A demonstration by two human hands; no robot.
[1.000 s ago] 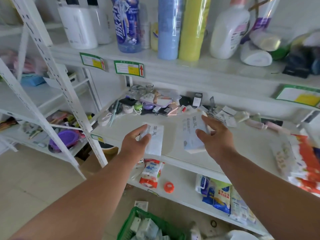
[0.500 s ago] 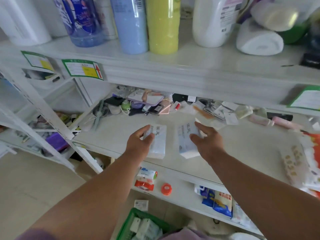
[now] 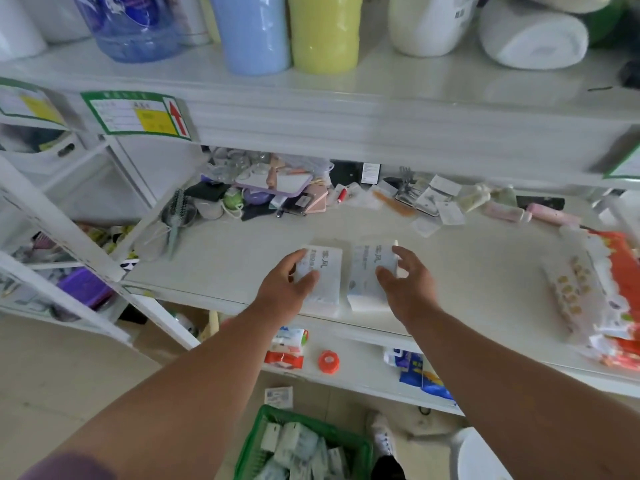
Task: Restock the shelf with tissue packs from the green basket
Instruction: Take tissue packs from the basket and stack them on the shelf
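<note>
We reach both bare arms forward and slightly inward, elbows low, forearms converging. Our left hand (image 3: 289, 284) lies palm down with fingers loosely spread and curled. Our right hand (image 3: 407, 280) mirrors it close beside, thumb pointing inward, fingers splayed and relaxed, not clenched.

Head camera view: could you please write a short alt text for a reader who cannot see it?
Two hands, left hand and right hand, each rest on a white tissue pack, the two packs lying side by side near the front of a white shelf. A green basket with more packs stands on the floor below.
</note>
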